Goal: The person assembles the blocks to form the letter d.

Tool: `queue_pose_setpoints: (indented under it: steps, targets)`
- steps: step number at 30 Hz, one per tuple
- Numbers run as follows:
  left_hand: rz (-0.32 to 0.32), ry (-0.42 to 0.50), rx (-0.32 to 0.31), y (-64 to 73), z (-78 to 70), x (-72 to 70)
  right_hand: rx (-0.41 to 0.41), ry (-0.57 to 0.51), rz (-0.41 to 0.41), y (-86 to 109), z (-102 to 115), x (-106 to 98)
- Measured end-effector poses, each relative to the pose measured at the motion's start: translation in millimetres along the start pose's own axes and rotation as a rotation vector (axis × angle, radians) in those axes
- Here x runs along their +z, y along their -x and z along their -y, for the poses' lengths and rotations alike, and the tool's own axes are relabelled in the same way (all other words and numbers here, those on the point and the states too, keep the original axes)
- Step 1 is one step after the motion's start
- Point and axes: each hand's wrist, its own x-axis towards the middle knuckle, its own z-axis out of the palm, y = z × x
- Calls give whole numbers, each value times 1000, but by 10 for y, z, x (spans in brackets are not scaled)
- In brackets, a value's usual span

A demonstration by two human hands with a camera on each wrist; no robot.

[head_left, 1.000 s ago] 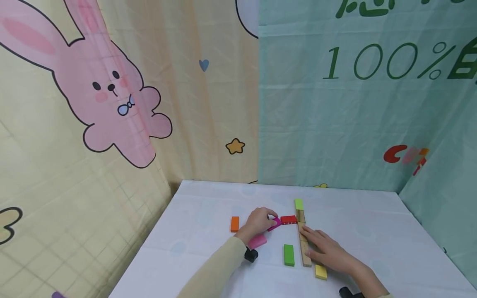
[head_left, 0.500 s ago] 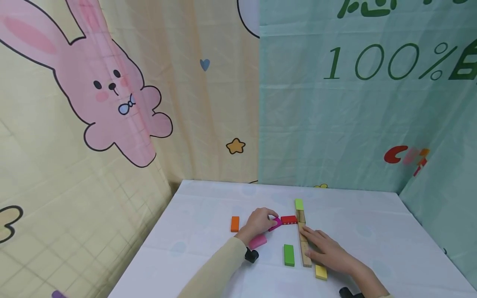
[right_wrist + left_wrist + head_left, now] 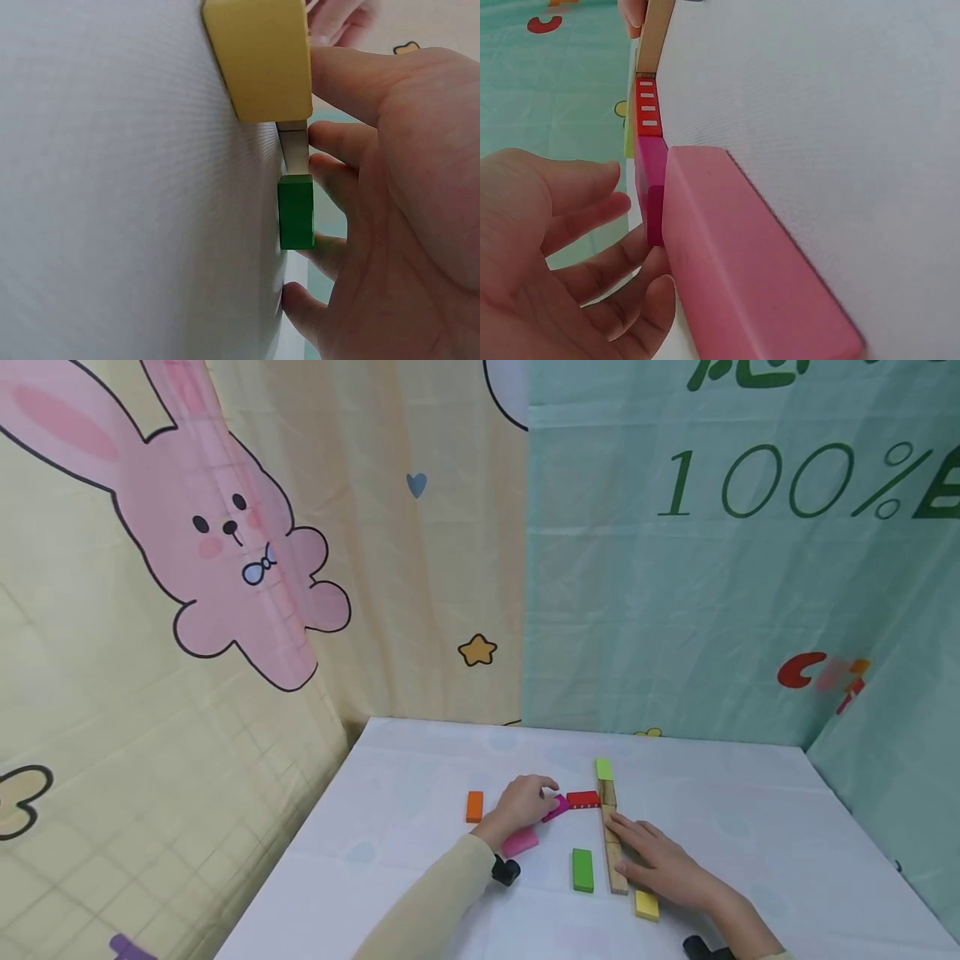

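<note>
My left hand (image 3: pixel 521 802) is over a magenta block (image 3: pixel 653 176), its fingers loosely bent. In the left wrist view the thumb and index finger stand off the block, while other fingers lie beside its far end. That block's tip meets a red block (image 3: pixel 583 799) with white marks, which runs to a row of wooden blocks (image 3: pixel 612 852). A pink block (image 3: pixel 521 842) lies under the left wrist. My right hand (image 3: pixel 663 864) lies with fingers extended along the row's right side, touching it. Beside its thumb is a yellow block (image 3: pixel 647 906). A green block (image 3: pixel 297 212) shows beneath its fingers in the right wrist view.
An orange block (image 3: pixel 475 807) lies left of the left hand. Another green block (image 3: pixel 582 870) sits left of the wooden row, and a light green block (image 3: pixel 603 768) caps its far end. The white table (image 3: pixel 420 743) ends at printed curtains (image 3: pixel 450 568).
The left thumb and fingers have eased off the magenta block slightly. The right hand and the blocks stay in place; the head view has tilted a little.
</note>
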Motion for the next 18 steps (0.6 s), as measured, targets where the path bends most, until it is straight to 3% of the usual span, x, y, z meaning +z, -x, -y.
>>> queue_pose_setpoints:
  steps: [12,18]
  targets:
    - [-16,88,47,161,46,-205,-13,-2,1,-6,-8,-3]
    - [-28,42,118,207,151,-360,-27,-9,-1,-3,-12,-11]
